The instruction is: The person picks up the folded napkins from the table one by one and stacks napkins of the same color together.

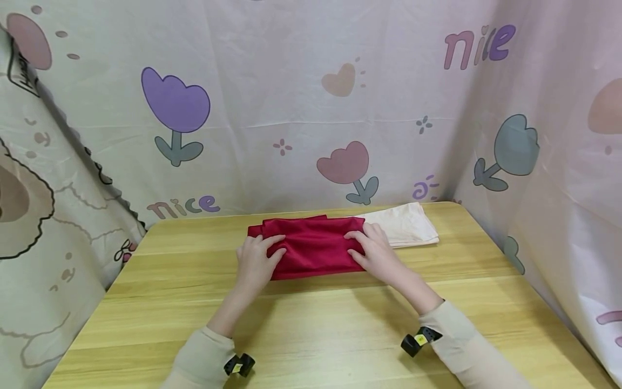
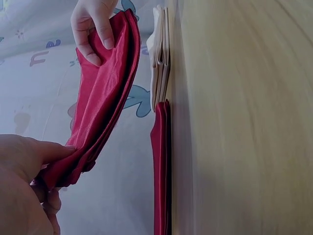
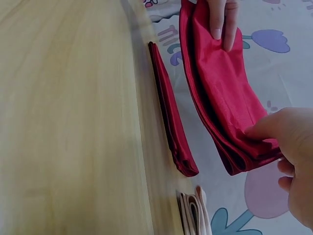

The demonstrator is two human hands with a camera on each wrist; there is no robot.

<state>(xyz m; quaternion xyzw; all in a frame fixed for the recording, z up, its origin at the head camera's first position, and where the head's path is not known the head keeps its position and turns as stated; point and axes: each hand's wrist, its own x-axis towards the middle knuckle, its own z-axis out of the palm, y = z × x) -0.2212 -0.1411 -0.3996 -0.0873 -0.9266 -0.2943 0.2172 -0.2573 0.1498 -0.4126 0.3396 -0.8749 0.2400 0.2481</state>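
Note:
A folded red cloth [image 1: 316, 249] with a satin sheen hangs between my two hands, raised off the table. My left hand [image 1: 255, 260] pinches its left end, thumb on the near face and the other fingers behind. At the opposite end my right hand [image 1: 378, 255] grips it the same way. Several stacked layers show along the lower edge of the held cloth [image 2: 105, 107] in the left wrist view. Beneath and behind it, a second folded red cloth [image 3: 168, 110] lies flat on the table, mostly hidden in the head view. Beside that lies a folded cream-white cloth [image 1: 405, 224].
The wooden table [image 1: 311, 335] stretches toward me, its far edge just behind the cloths. A printed curtain [image 1: 272, 108] with flowers and lettering hangs at the back and on both sides. Each sleeve carries a small black wrist camera [image 1: 239, 366].

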